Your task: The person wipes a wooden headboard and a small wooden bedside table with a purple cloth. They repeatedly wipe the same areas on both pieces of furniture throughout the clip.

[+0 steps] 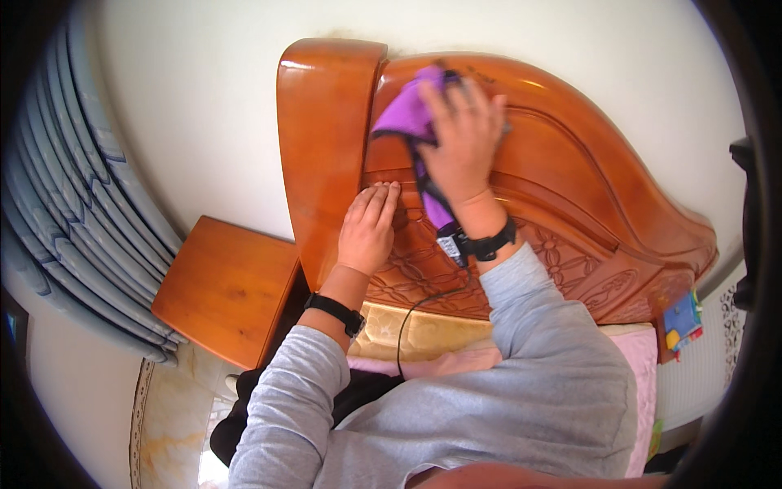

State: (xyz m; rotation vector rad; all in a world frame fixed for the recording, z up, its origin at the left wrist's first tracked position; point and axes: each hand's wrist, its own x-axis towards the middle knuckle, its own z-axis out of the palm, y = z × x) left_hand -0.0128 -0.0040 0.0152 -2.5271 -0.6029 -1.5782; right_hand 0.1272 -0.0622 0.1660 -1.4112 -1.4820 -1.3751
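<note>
A purple cloth [408,113] with dark edging lies under my right hand [461,131], which presses it against the upper face of a glossy wooden headboard [550,140]. Part of the cloth hangs down beside my wrist; the hand is slightly blurred. Lower and to the left, my left hand [369,223] rests its fingertips on the ledge of the headboard, near the side post [327,140]. It holds nothing, and its fingers lie close together. Below both hands spreads the carved lower panel [421,257] of the headboard.
A wooden nightstand [229,284] stands left of the bed, near blue-grey curtains [79,202]. Below the headboard lie a yellowish mattress [421,330] and pink bedding [638,367]. A black cable [404,324] runs from my right wrist. Colourful items [683,321] sit at the right.
</note>
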